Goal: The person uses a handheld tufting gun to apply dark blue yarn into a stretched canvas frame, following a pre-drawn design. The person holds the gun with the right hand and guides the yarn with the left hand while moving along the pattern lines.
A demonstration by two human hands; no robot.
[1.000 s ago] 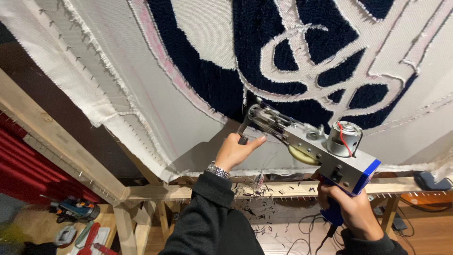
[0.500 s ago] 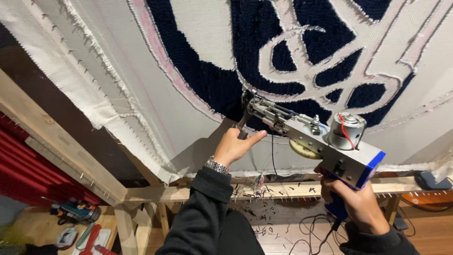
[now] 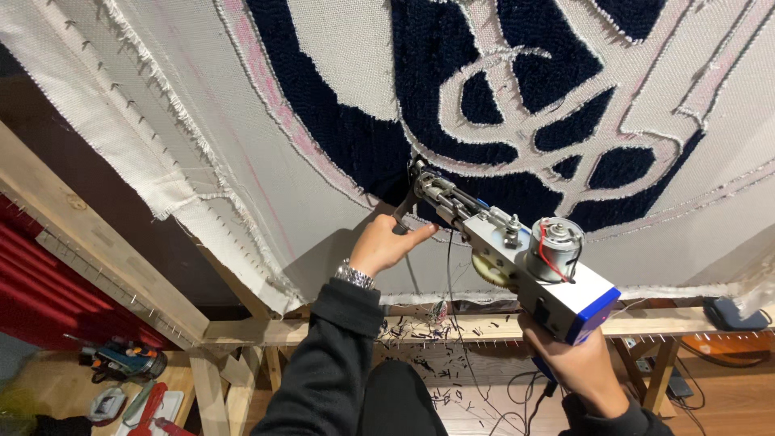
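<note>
Tufting gun (image 3: 517,262) nose up-left, diagonal

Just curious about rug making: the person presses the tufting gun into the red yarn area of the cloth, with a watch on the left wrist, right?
Not quite. In the head view the tufting gun meets dark navy yarn, not red. The watch is on the left wrist.

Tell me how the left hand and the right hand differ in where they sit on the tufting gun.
The left hand is raised at the front handle of the tufting gun, close to the cloth; the right hand sits lower, at the rear grip under the motor. The left wrist wears a watch; the right wrist shows none. Both have dark sleeves and grip the gun.
</note>
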